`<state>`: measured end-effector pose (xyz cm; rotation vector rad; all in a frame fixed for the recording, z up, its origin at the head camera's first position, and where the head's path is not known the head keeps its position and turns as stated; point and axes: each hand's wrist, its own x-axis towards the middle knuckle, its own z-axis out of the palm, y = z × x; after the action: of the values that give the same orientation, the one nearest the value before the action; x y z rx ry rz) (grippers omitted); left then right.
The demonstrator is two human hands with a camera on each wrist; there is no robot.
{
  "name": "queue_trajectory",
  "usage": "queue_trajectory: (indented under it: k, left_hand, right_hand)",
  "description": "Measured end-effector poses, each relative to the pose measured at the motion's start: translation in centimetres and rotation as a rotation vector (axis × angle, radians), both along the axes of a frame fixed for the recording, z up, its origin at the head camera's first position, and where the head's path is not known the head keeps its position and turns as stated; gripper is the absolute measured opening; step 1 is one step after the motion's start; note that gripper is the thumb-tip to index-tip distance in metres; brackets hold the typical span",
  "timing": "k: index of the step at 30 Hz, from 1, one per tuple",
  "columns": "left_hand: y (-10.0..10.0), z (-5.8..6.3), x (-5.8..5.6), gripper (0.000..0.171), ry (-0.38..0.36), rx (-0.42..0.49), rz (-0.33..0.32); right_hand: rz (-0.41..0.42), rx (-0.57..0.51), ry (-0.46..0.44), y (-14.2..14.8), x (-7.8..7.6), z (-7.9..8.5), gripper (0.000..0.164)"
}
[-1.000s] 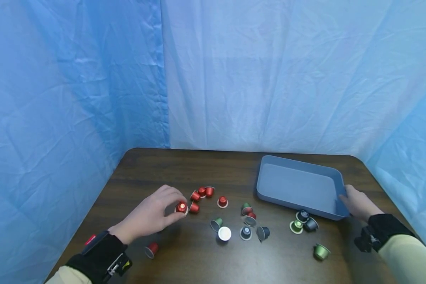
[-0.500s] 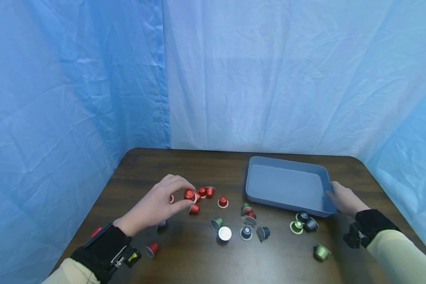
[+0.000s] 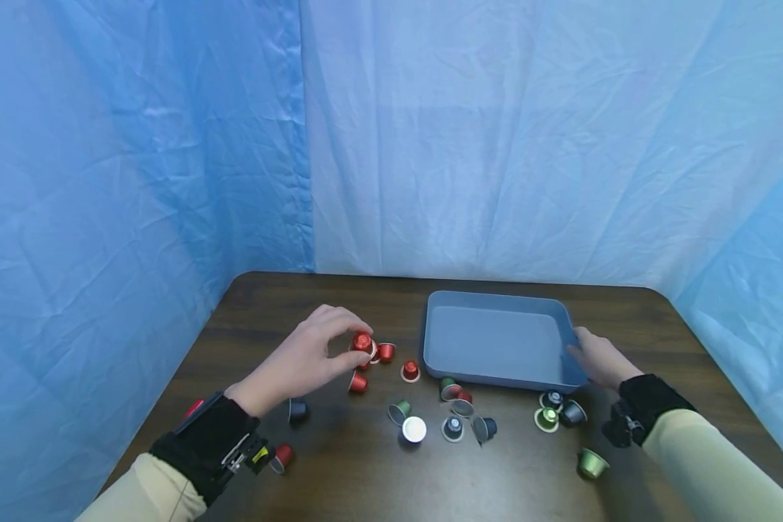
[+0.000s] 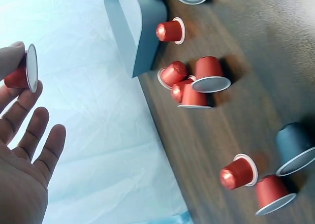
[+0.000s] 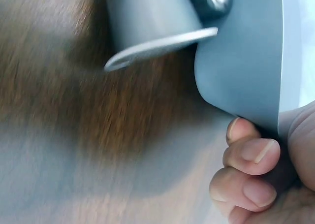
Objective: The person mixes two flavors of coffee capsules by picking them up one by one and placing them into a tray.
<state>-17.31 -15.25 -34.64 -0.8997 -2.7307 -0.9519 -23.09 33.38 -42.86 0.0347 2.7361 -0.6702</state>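
Note:
Between its thumb and index finger, my left hand (image 3: 300,362) pinches a red coffee capsule (image 3: 362,341), held in the air above a cluster of red capsules (image 3: 386,352). In the left wrist view, the pinched capsule (image 4: 17,76) shows its pale rim sideways, and the other fingers are spread loosely. My right hand (image 3: 600,357) grips the right end of a blue-grey tray (image 3: 496,337). The right wrist view shows the fingers (image 5: 246,192) curled under the tray wall (image 5: 241,71), with the thumb side at its rim. Nothing lies in the tray.
In front of the tray lie green, dark and red capsules, among them a dark one (image 3: 453,429), a white-topped one (image 3: 414,430) and a green one (image 3: 591,464). A dark capsule (image 3: 298,410) and a red one (image 3: 282,458) lie near my left wrist. Blue sheets (image 3: 496,145) hang behind the table.
The tray has slid left across the table, with my right hand moving along on its end. My left hand has moved right and farther from me, carrying the red capsule.

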Motion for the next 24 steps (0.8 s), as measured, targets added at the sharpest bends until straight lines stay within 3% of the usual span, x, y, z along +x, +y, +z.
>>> queue_trajectory:
  k: [9, 24]
  left_hand:
    - [1.0, 1.2, -1.3, 0.033, 0.026, -0.018, -0.004]
    - [3.0, 1.6, -3.4, 0.027, 0.050, -0.053, 0.028]
  right_hand:
    - [0.032, 0.005, 0.010, -2.0, -0.5, -0.4, 0.049]
    - [0.090, 0.012, 0.040, -5.0, -1.0, -1.2, 0.047]
